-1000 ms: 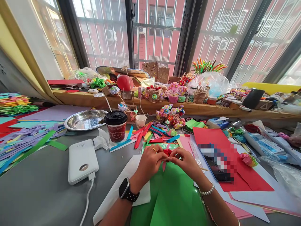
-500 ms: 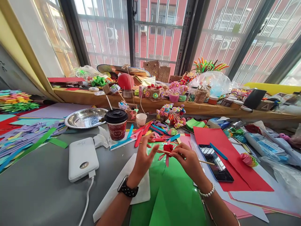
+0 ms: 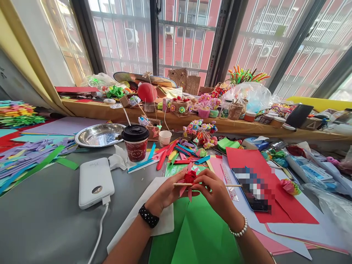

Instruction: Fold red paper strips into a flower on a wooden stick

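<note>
Head view: hands point(image 3: 166, 191) point(image 3: 217, 190) clasp red flower point(image 3: 189, 177) and stick point(image 3: 233, 185) over a cluttered grey table point(image 3: 52, 223) before barred windows point(image 3: 187, 40).

Head view, forward and down over desk point(image 3: 49, 216) toward windows point(image 3: 187, 47)

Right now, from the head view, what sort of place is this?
Probably a craft workspace: coloured strips lie heaped on the grey table, pink handmade-looking flowers stand on the ledge, and the right hand holds a thin stick by a red flower shape.
</note>
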Tool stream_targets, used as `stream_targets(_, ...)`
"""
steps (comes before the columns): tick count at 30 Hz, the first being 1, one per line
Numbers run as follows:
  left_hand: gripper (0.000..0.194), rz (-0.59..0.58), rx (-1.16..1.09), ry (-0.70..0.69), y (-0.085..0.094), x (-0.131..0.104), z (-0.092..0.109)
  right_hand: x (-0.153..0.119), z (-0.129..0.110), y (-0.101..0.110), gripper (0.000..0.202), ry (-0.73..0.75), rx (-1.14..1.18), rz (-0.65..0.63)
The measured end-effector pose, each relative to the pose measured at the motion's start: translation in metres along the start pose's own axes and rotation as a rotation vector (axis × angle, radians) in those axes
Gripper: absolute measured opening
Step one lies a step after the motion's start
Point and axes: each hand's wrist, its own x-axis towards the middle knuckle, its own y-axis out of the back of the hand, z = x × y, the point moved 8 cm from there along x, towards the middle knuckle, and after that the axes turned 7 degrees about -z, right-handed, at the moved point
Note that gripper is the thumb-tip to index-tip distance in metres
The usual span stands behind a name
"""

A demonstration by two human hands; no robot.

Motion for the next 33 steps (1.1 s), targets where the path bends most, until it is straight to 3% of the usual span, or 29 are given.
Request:
stream_targets(7, 0.017, -0.088, -0.022, -0.06, -0.008, 0.001, 0.006, 0.001, -0.004, 0.001, 0.008, 0.046, -0.065, 0.02)
stream_targets(12, 0.021, -0.139, 0.03, -0.018, -0.013, -0.001, 0.004, 0.0, -0.006, 0.001, 0.007, 0.082, -0.069, 0.008)
stream_targets(33, 0.048, -0.038, 0.082, -0.017, -0.004, -0.004, 0.007, 0.0, -0.005, -0.009, 0.01, 0.076, -0.125, -0.077)
